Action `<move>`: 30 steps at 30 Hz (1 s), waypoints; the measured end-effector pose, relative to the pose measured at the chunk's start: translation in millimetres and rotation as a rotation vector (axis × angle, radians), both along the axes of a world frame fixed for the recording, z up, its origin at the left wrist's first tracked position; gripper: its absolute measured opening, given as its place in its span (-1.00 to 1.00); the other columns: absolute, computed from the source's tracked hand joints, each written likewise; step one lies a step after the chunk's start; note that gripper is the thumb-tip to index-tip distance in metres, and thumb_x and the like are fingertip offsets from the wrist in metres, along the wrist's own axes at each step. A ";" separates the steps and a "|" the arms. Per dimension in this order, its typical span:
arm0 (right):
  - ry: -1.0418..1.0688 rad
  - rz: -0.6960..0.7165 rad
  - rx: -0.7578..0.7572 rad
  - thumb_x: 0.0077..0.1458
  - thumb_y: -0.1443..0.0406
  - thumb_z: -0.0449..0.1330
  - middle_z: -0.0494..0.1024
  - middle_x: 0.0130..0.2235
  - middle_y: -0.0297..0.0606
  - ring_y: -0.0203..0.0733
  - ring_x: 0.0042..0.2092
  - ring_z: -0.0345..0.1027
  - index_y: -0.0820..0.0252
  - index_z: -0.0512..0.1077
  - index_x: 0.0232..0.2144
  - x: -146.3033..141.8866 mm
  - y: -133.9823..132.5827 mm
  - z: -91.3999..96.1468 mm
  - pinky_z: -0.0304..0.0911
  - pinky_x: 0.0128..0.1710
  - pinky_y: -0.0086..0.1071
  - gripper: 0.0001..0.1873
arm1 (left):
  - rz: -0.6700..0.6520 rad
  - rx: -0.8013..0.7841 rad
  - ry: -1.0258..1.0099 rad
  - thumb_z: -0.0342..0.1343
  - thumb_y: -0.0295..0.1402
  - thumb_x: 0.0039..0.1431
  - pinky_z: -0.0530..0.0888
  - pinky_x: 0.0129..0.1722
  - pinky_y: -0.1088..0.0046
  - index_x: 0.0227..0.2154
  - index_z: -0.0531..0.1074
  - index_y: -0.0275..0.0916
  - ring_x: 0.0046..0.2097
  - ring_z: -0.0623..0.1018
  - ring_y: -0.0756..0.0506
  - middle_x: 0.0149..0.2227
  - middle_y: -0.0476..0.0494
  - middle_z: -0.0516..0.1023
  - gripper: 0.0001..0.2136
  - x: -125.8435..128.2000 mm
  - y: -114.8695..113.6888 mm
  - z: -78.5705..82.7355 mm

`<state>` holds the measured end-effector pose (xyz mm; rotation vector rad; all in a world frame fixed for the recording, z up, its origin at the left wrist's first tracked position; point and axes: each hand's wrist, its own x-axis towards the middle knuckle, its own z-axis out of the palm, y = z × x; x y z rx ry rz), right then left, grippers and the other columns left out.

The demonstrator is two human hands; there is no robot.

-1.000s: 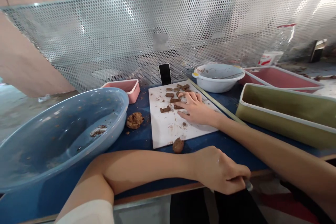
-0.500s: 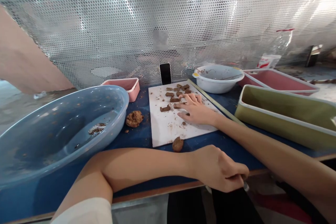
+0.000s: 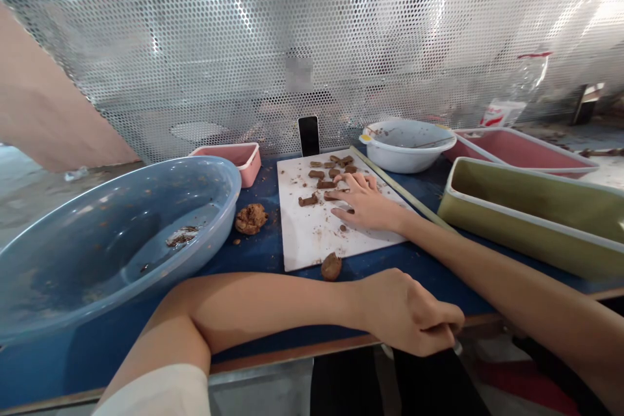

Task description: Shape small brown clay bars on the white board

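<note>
My right hand (image 3: 365, 203) lies palm down with fingers spread on a white board (image 3: 303, 242). Its fingertips are at a small brown clay-like piece (image 3: 332, 195), partly hidden by the fingers. More short brown pieces lie just beyond, among them a block (image 3: 326, 184) and a stubby piece (image 3: 308, 200). My left hand (image 3: 414, 315) is closed at the table's front edge. A bit of something pale shows below its fingers; what it holds is hidden. A rounded brown lump (image 3: 331, 266) sits at the board's near edge, and a rougher brown lump (image 3: 251, 218) to its left.
A big blue basin (image 3: 121, 234) fills the left side, with a small pink tub (image 3: 251, 166) behind it. On the right are a white basin (image 3: 400, 155), a pink tray (image 3: 526, 149) and a green planter box (image 3: 517, 224). A phone (image 3: 309, 136) leans on the perforated metal screen (image 3: 219, 65).
</note>
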<state>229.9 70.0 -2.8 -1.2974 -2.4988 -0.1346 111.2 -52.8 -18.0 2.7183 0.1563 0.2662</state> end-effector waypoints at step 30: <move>-0.042 -0.011 0.012 0.48 -0.05 0.04 0.26 0.43 0.11 0.39 0.38 0.17 0.00 0.44 0.37 0.9 -2.1 1.9 0.07 0.32 0.32 -0.42 | 0.008 0.012 0.027 0.09 -0.32 0.42 0.32 -0.42 0.47 -0.13 0.54 -0.16 -0.31 0.63 -0.02 -0.35 0.05 0.69 -0.86 -0.2 -0.8 6.7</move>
